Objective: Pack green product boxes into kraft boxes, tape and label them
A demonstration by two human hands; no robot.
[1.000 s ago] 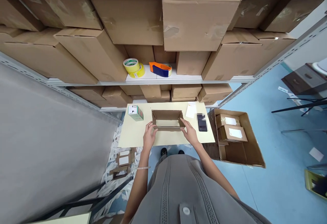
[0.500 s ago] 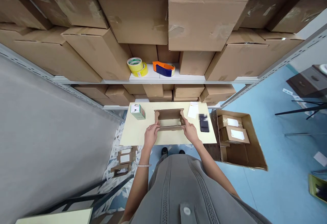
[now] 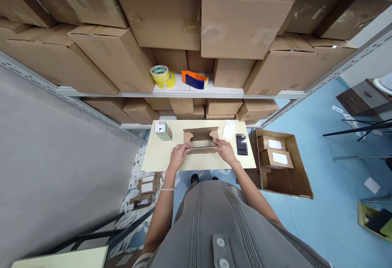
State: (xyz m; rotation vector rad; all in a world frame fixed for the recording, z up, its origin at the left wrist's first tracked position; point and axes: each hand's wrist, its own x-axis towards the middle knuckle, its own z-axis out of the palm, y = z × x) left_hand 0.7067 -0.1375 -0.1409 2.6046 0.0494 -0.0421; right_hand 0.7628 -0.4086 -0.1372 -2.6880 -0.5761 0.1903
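Note:
A small brown cardboard box (image 3: 200, 133) lies partly folded on the cream table, its middle open and notched flaps standing at both ends. My left hand (image 3: 178, 156) grips its near left corner, thumb and fingers pinched on the front panel. At the near right corner, my right hand (image 3: 225, 152) holds the box by the front edge and the right flap. Left of the box stands a small green and white carton (image 3: 163, 131). Beyond my right hand lie a white paper slip (image 3: 229, 129) and a dark phone (image 3: 241, 145).
Yellow tape rolls (image 3: 163, 78) and an orange and blue tape dispenser (image 3: 194, 80) sit on the shelf above, among stacked cartons (image 3: 248, 25). A large open carton (image 3: 301, 170) holding labelled parcels stands right of the table (image 3: 159, 158). Paper scraps and flattened cardboard litter the floor at left.
The end flaps of the box have folded inward and its opening looks narrower. My right hand has moved to lie flatter over the right end. The view has shifted slightly.

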